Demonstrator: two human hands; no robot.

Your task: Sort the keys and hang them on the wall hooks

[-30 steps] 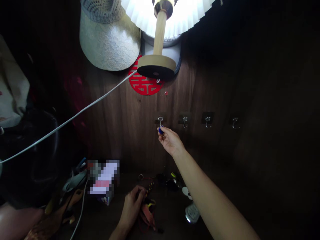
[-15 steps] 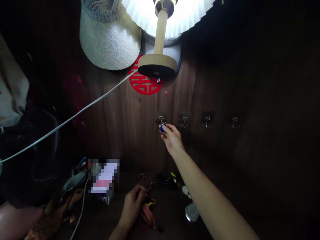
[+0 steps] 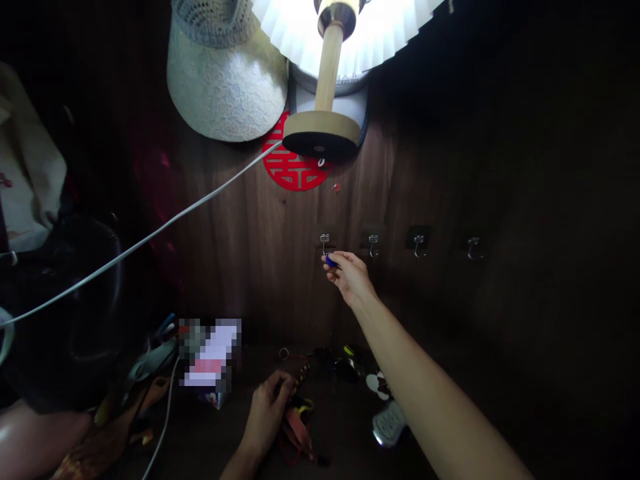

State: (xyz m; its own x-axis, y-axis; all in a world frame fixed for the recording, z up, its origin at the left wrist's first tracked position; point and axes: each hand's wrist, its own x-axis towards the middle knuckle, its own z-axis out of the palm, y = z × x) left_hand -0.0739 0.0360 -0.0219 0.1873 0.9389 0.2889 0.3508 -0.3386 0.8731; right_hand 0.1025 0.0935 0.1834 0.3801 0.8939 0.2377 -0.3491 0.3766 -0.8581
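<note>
My right hand (image 3: pixel 350 275) is raised to the wall, thumb and fingers pinching a small blue key fob (image 3: pixel 331 261). The fob is at the lower end of the leftmost wall hook (image 3: pixel 325 241); whether its ring is on the hook cannot be made out. Low on the dark shelf, my left hand (image 3: pixel 267 407) has its fingers closed at the end of a black-and-yellow braided cord (image 3: pixel 302 377). Beside that hand lies a reddish strap (image 3: pixel 299 430). A loose metal ring (image 3: pixel 284 354) is just beyond it.
More hooks (image 3: pixel 373 245) line the wall to the right. A lit lamp (image 3: pixel 321 130) with a white cable (image 3: pixel 170 221) hangs above, near a lace visor (image 3: pixel 227 93) and a red paper cutout (image 3: pixel 295 177). A silvery device (image 3: pixel 389 425) and a blurred box (image 3: pixel 213 357) are on the shelf.
My right hand has moved slightly down with the key fob, and the fob's face has turned. The hook, slanted before, now hangs straighter. The left hand stays in place; the view has shifted slightly.
</note>
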